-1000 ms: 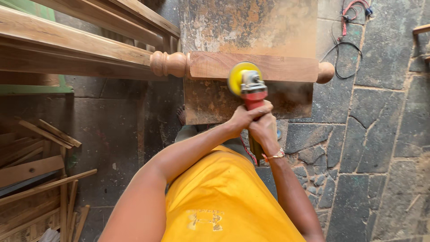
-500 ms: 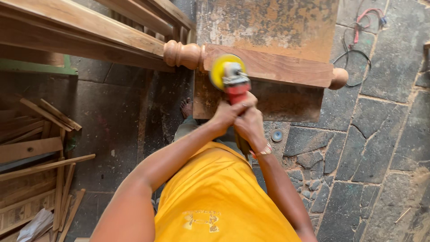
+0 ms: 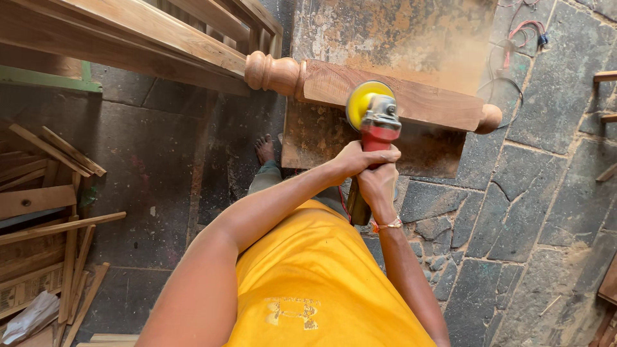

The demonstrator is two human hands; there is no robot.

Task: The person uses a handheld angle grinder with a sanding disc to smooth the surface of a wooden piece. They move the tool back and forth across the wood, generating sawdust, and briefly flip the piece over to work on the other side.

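Note:
A red angle grinder [image 3: 378, 125] with a yellow sanding disc [image 3: 360, 103] presses against the side of a turned wooden post [image 3: 424, 103]. The post has rounded knobs at both ends and lies across a dusty board [image 3: 392, 38]. My left hand [image 3: 357, 159] wraps the grinder's body from the left. Just below it, my right hand [image 3: 379, 186], with a bracelet at the wrist, grips the grinder's rear handle. Fine dust hangs in the air above the post. My yellow shirt [image 3: 321, 283] fills the lower middle of the view.
A wooden frame [image 3: 128, 38] of long beams runs across the upper left. Loose wood offcuts [image 3: 51, 218] are piled at the left. A bare foot [image 3: 265, 149] stands on the dark stone floor [image 3: 514, 212]. Red and black cables [image 3: 524, 38] lie at the upper right.
The grinder and both hands have slid along the post, first left toward the knob, then back right toward the middle. The view has shifted with my head.

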